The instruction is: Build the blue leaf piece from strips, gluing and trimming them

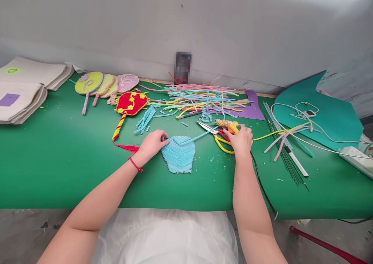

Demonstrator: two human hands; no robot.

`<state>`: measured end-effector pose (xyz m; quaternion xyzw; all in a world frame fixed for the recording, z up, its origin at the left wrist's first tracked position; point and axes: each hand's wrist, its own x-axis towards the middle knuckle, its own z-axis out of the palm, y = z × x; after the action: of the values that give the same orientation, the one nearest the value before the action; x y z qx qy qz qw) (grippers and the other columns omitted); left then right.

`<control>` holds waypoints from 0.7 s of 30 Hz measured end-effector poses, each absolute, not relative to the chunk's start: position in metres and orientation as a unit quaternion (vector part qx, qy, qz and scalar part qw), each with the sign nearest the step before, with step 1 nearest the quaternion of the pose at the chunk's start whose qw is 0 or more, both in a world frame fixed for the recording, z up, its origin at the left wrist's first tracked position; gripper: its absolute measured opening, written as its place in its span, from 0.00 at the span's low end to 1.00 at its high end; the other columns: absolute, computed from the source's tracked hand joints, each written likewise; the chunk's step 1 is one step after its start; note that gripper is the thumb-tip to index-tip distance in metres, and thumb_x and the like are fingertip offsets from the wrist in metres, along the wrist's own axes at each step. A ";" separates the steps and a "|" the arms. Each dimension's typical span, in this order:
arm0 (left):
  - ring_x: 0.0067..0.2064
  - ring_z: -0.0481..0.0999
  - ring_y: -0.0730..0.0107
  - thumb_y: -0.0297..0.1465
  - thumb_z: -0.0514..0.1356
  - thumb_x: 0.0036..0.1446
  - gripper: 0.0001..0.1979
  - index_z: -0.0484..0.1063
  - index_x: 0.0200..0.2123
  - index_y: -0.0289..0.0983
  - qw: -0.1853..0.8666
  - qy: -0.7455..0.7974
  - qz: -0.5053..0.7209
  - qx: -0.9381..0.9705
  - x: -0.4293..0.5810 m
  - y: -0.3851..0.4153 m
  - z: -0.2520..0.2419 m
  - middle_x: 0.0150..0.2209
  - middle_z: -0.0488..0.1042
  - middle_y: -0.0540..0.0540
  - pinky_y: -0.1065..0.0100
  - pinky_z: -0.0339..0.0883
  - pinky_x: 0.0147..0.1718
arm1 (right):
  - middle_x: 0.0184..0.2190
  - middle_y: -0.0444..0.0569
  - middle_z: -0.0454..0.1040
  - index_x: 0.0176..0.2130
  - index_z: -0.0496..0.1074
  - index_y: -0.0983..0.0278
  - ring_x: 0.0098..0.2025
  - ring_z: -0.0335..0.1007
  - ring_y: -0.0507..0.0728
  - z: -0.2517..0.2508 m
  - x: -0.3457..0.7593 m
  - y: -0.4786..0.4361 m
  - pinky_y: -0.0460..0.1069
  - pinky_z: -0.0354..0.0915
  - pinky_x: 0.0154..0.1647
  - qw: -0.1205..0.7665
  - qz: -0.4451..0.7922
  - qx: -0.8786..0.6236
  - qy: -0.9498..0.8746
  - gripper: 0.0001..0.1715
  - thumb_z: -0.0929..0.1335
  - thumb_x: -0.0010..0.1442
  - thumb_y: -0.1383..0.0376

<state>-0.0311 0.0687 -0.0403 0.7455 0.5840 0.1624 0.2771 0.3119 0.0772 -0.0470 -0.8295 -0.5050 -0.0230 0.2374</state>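
A light-blue fan-shaped panel (pixel 178 157), covered in chevron rows of chenille stems, lies flat on the green table. My left hand (pixel 154 142) pinches its upper left edge between thumb and fingers. One blue chenille stem (pixel 201 134) bends in a V along the panel's top, its free end reaching up right toward the scissors. My right hand (pixel 241 139) has its fingers around a yellow glue gun (pixel 227 125), whose crusted nozzle points left. Scissors (pixel 224 144) with yellow and red handles lie half under the gun, blades to the left.
Loose chenille stems (pixel 198 97) are heaped at the back. A red fan (pixel 132 102) with a tassel and several pastel fans (pixel 90 82) lie left. Thin wires (pixel 287 155), a teal sheet (pixel 329 112) and a power strip (pixel 357 159) sit right. A black cord (pixel 260 182) hangs over the front edge.
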 end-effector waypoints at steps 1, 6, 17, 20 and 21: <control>0.33 0.70 0.66 0.33 0.58 0.52 0.08 0.70 0.35 0.38 0.267 0.587 0.160 0.747 -0.031 0.068 -0.040 0.32 0.71 0.48 0.68 0.59 0.28 | 0.48 0.63 0.65 0.52 0.66 0.69 0.48 0.63 0.67 -0.045 0.309 0.077 0.62 0.61 0.45 0.266 -0.038 -0.815 -0.514 0.36 0.68 0.50 0.49; 0.34 0.70 0.66 0.31 0.57 0.53 0.05 0.70 0.34 0.38 0.252 0.592 0.155 0.749 -0.028 0.065 -0.039 0.32 0.71 0.48 0.68 0.59 0.29 | 0.48 0.52 0.67 0.43 0.73 0.61 0.32 0.67 0.52 -0.039 0.279 0.071 0.52 0.66 0.41 0.312 0.132 -0.612 -0.714 0.16 0.65 0.57 0.57; 0.34 0.70 0.66 0.31 0.57 0.53 0.05 0.70 0.34 0.38 0.283 0.565 0.177 0.754 -0.028 0.068 -0.040 0.32 0.71 0.47 0.67 0.62 0.31 | 0.36 0.48 0.73 0.35 0.73 0.61 0.34 0.70 0.54 -0.047 0.249 0.073 0.50 0.68 0.33 0.318 0.265 -0.511 -0.753 0.12 0.62 0.60 0.59; 0.34 0.71 0.66 0.32 0.57 0.53 0.06 0.70 0.34 0.38 0.304 0.545 0.180 0.760 -0.028 0.069 -0.043 0.33 0.71 0.47 0.67 0.63 0.31 | 0.35 0.49 0.73 0.34 0.74 0.61 0.31 0.70 0.54 -0.039 0.244 0.065 0.50 0.68 0.26 0.405 0.309 -0.486 -0.710 0.14 0.64 0.58 0.56; 0.34 0.71 0.66 0.32 0.57 0.53 0.06 0.70 0.34 0.38 0.307 0.541 0.178 0.762 -0.028 0.069 -0.044 0.33 0.72 0.47 0.67 0.63 0.31 | 0.35 0.49 0.73 0.34 0.74 0.61 0.32 0.70 0.54 -0.036 0.242 0.063 0.50 0.69 0.26 0.417 0.315 -0.473 -0.709 0.14 0.64 0.57 0.56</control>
<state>-0.0275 0.0694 -0.0438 0.7622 0.5411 0.1785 0.3072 0.2421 0.0626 -0.0364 -0.4735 -0.7087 0.3154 0.4172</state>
